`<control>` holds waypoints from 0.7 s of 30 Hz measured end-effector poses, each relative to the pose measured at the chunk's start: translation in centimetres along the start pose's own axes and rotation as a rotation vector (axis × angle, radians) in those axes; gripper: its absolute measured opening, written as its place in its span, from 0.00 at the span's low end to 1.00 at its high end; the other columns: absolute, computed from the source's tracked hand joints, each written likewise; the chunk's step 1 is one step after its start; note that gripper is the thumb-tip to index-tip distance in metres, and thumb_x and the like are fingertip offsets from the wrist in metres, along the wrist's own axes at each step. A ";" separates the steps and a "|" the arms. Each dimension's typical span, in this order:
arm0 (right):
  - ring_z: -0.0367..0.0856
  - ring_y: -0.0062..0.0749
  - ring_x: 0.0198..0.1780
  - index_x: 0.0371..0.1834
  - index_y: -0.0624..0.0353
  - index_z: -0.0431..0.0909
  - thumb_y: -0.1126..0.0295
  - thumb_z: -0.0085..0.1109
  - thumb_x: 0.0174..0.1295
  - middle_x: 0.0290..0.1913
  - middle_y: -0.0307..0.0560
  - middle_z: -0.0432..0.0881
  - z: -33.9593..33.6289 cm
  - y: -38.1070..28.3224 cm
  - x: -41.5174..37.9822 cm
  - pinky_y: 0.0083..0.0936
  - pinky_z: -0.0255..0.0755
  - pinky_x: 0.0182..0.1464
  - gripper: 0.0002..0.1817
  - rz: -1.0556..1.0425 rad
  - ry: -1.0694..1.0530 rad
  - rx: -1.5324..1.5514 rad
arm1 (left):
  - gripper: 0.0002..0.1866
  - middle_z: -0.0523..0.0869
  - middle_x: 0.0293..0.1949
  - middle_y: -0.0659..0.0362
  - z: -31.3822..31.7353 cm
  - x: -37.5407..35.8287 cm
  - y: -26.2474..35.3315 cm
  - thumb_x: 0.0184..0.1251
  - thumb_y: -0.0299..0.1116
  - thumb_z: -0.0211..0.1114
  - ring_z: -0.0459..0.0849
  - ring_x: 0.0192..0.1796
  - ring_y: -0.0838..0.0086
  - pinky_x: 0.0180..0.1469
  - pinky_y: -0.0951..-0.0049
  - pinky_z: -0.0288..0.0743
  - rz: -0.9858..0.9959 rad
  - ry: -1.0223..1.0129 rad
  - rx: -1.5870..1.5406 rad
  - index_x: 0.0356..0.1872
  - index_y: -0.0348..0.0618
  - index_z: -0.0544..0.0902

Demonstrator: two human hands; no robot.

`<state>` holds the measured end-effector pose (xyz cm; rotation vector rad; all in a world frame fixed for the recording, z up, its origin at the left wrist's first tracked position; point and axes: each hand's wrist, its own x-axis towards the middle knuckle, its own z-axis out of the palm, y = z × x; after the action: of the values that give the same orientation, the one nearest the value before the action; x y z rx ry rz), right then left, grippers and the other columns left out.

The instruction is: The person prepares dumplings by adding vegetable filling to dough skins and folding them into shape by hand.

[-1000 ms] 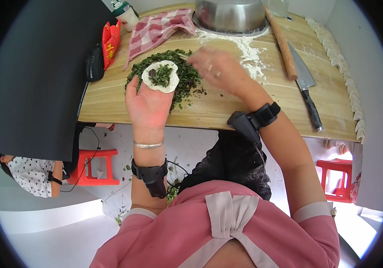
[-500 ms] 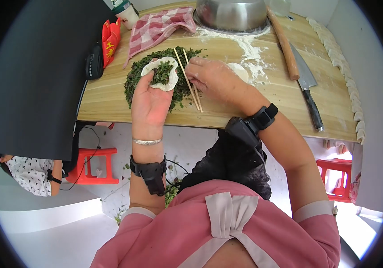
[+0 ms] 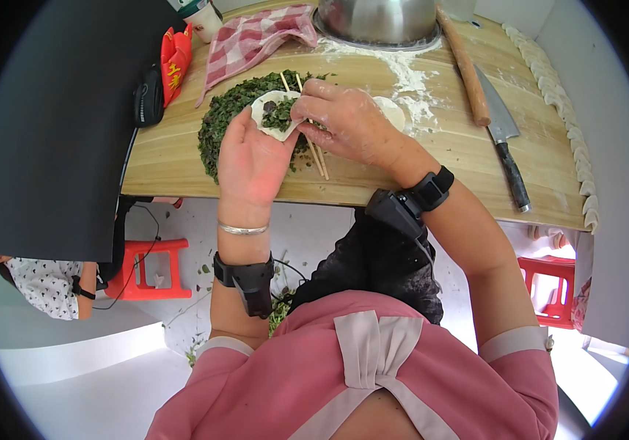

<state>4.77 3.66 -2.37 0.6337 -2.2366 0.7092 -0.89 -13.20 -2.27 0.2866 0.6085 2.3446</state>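
White dough, rolled into a thin round wrapper (image 3: 258, 115), is being supported above the front part of the light wooden desk (image 3: 175, 165), with a heap of chopped dark-green leaf filling (image 3: 276, 116) being carried at its centre. The wrapper is being held from below by the left hand (image 3: 258, 165), palm turned up, with the thumb being kept at the near left edge. The wrapper's right edge is being pinched by the right hand (image 3: 347, 123), its thumb and fingers being brought together on the dough.

A pair of slim pale wooden chopsticks (image 3: 317, 160) is being partly covered by the right hand; the tips are being shown beyond it and the lower ends nearer the desk's front edge. A broad pile of chopped dark-green leaves (image 3: 222, 125) is being partly hidden by the left hand and the wrapper. A second flat white dough disc (image 3: 390, 112) is being partly screened by the right hand, beside scattered white flour (image 3: 411, 77). Farther right, a brown cylindrical wooden rolling pin (image 3: 464, 70) is being kept beside a dark-handled steel knife (image 3: 503, 125).
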 end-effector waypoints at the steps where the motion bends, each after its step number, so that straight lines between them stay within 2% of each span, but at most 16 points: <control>1: 0.77 0.46 0.33 0.37 0.56 0.75 0.72 0.62 0.54 0.34 0.47 0.74 0.0 0.0 0.0 0.38 0.71 0.32 0.08 0.020 0.005 0.032 | 0.19 0.75 0.57 0.49 0.1 0.0 -0.2 0.74 0.34 0.41 0.73 0.61 0.61 0.67 0.58 0.63 -0.001 -0.002 0.000 0.58 0.33 0.68; 7: 0.77 0.37 0.28 0.33 0.58 0.75 0.71 0.62 0.56 0.29 0.45 0.73 -0.1 0.2 0.1 0.30 0.71 0.30 0.06 0.123 0.066 0.053 | 0.19 0.76 0.56 0.51 0.4 -0.5 -1.6 0.75 0.37 0.44 0.74 0.60 0.63 0.67 0.60 0.65 0.004 0.021 0.092 0.59 0.35 0.68; 9: 0.77 0.35 0.27 0.33 0.58 0.75 0.71 0.62 0.56 0.29 0.45 0.73 -0.1 0.3 0.1 0.30 0.70 0.30 0.06 0.147 0.077 0.070 | 0.17 0.77 0.55 0.53 -0.1 -0.6 -2.1 0.72 0.29 0.51 0.76 0.59 0.66 0.65 0.64 0.68 0.057 -0.032 0.341 0.58 0.35 0.69; 10: 0.77 0.34 0.27 0.32 0.59 0.75 0.71 0.62 0.56 0.28 0.45 0.73 -0.1 0.3 0.1 0.29 0.70 0.30 0.06 0.169 0.085 0.089 | 0.17 0.77 0.55 0.53 -0.1 -0.7 -2.3 0.72 0.29 0.51 0.76 0.59 0.66 0.65 0.64 0.68 0.055 -0.034 0.342 0.58 0.35 0.69; 12: 0.77 0.34 0.27 0.32 0.59 0.75 0.71 0.62 0.56 0.28 0.45 0.73 -0.2 0.4 0.1 0.29 0.70 0.30 0.06 0.169 0.090 0.088 | 0.17 0.77 0.54 0.55 0.2 -0.7 -2.7 0.67 0.20 0.56 0.77 0.57 0.70 0.62 0.68 0.72 0.094 0.001 0.492 0.57 0.35 0.71; 16: 0.78 0.34 0.27 0.31 0.60 0.75 0.71 0.63 0.56 0.28 0.45 0.73 -0.2 0.4 0.2 0.28 0.70 0.30 0.06 0.172 0.101 0.110 | 0.17 0.78 0.53 0.56 0.3 -0.5 -2.9 0.66 0.19 0.58 0.78 0.55 0.72 0.60 0.71 0.74 0.101 0.022 0.535 0.56 0.35 0.72; 21: 0.79 0.34 0.27 0.32 0.60 0.75 0.72 0.63 0.56 0.28 0.46 0.74 -0.3 0.4 0.3 0.29 0.71 0.30 0.07 0.176 0.108 0.079 | 0.15 0.78 0.52 0.55 0.8 -0.5 -2.9 0.68 0.23 0.58 0.79 0.54 0.72 0.59 0.71 0.74 0.137 0.054 0.566 0.54 0.34 0.73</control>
<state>4.48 4.05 -2.11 0.4285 -2.1909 0.9022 1.40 -11.34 -3.07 0.5307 1.3131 2.2681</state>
